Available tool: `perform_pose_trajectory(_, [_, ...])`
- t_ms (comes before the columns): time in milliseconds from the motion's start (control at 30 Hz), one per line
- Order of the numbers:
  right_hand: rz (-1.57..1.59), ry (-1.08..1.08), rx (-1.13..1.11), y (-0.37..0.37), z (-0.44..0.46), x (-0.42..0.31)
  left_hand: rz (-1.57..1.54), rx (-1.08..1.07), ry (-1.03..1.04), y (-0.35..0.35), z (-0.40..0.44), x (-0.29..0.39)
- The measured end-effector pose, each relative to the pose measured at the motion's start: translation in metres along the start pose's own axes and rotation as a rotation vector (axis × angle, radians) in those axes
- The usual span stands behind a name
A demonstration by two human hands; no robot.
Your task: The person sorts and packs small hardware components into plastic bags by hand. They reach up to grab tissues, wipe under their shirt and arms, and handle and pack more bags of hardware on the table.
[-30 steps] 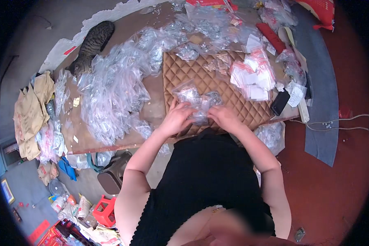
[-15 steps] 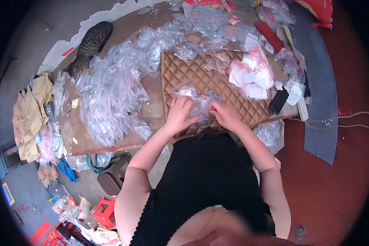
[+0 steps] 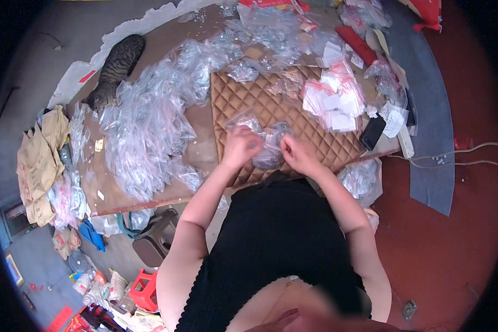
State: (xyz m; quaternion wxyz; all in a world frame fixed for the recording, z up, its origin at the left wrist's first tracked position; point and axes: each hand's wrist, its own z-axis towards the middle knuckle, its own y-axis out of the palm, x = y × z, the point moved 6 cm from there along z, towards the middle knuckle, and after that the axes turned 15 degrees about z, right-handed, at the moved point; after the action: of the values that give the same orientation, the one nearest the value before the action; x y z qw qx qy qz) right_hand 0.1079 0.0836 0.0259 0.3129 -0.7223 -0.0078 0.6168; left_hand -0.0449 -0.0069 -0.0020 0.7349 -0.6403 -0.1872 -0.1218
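Note:
Small clear plastic bags [image 3: 266,159] with grey contents lie on the brown quilted mat [image 3: 326,149] near the table's front edge. My left hand [image 3: 241,148] is over their left side, fingers curled in towards the thumb; what sits between the fingertips is too small to make out. On the other side my right hand [image 3: 301,155] pinches the edge of a plastic bag between thumb and fingers. Another clear bag [image 3: 246,119] lies just beyond my left fingers. Part of the bags is hidden under both hands.
A large heap of filled clear bags [image 3: 149,127] covers the table's left. White cards with red edges [image 3: 335,102] lie right of the hands, near a black phone [image 3: 373,133]. A tabby cat [image 3: 119,63] lies at the far left. A red stool [image 3: 144,290] stands below.
My left hand has lifted slightly and drawn its fingers and thumb together, where before they were spread over the bags. My right hand keeps nearly the same place. The view has shifted a little.

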Motion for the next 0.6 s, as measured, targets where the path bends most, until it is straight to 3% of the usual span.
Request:
perform_pose_trajectory(67, [0.138, 0.089, 0.064, 0.0, -0.003, 0.014, 0.03, 0.047, -0.184, -0.003, -0.012, -0.031])
perform_pose_trajectory(200, [0.206, 0.1, 0.093, 0.004, -0.003, 0.021, -0.063, 0.057, -0.163, 0.006, -0.022, -0.038])
perform_pose_trajectory(267, [0.332, 0.171, 0.106, 0.003, -0.005, 0.031, -0.74, -0.132, -0.518, 0.037, -0.03, -0.05])
perform_pose_trajectory(367, [0.41, 0.273, -0.016, 0.011, -0.006, 0.037, -0.77, -0.147, -0.484, 0.06, -0.036, -0.059])
perform_pose_trajectory(433, [-0.073, -0.068, 0.081, 0.005, 0.001, 0.024, -0.636, -0.102, -0.46, 0.053, -0.033, -0.053])
perform_pose_trajectory(533, [-0.133, -0.146, 0.193, 0.003, 0.003, 0.007, -0.666, -0.014, -0.243, 0.039, -0.026, -0.02])
perform_pose_trajectory(600, [-0.125, -0.15, 0.009, 0.023, 0.008, 0.017, -0.798, -0.094, -0.389, 0.042, -0.031, -0.015])
